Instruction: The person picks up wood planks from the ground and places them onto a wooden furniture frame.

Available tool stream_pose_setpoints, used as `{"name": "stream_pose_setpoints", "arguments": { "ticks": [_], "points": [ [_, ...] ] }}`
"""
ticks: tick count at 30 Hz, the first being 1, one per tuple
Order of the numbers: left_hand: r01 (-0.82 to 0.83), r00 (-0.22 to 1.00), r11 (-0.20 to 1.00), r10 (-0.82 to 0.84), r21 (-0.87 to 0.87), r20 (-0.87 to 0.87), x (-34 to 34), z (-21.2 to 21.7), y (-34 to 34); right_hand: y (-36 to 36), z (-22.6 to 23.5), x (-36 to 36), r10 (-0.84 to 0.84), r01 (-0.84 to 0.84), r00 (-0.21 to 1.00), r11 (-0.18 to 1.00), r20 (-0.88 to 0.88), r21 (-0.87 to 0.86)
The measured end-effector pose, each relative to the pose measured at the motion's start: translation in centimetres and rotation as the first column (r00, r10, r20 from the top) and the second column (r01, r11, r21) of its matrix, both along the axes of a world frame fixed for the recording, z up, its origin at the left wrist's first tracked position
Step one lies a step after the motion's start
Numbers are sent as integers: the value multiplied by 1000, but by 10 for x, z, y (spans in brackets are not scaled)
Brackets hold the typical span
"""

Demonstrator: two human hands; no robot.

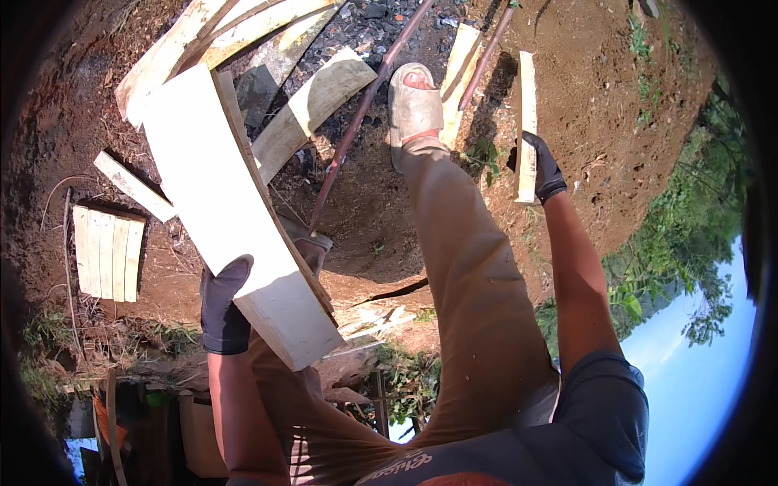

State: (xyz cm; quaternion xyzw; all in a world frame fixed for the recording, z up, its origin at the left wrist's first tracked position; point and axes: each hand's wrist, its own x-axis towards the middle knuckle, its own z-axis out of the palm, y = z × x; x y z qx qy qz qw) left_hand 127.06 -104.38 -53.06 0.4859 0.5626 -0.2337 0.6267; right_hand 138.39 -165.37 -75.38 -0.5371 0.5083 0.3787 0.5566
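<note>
A black glove covers my left hand [225, 304], which is closed on the near end of a wide, pale wooden board [219, 178]. Sunlight whitens most of the board's face, and bark-brown shows along its right edge. Over on the right, my gloved right hand [545, 168] grips a short, narrow wooden slat [527, 121] near its lower end. The slat points away from me, over bare soil. My fingers are partly hidden behind both pieces of wood.
Several rough planks [336, 85] lie on dark charred bits at the far side. Two reddish-brown poles [365, 105] slant near my sandalled foot [415, 109]. At left lie a small wood stick [134, 186] and a bundle of short slats [109, 253]. Greenery [673, 251] borders the soil at right.
</note>
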Motion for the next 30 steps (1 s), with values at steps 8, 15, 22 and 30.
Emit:
{"name": "stream_pose_setpoints", "arguments": {
  "ticks": [8,15,22,30],
  "points": [
    [-266,959,921,282,-285,15,-38,-13,3,159,142,62,36,-67,979,986,201,150],
    [-317,938,913,342,-258,59,-86,-16,49,384,67,4,-99,81,989,984,108,162],
    [-331,932,937,343,-110,120,-126,-31,76,492,17,-126,552,-590,805,785,-219,-190],
    [-388,920,921,389,-44,36,-77,14,78,393,13,-71,863,-736,494,349,-108,-581]
  ]
}}
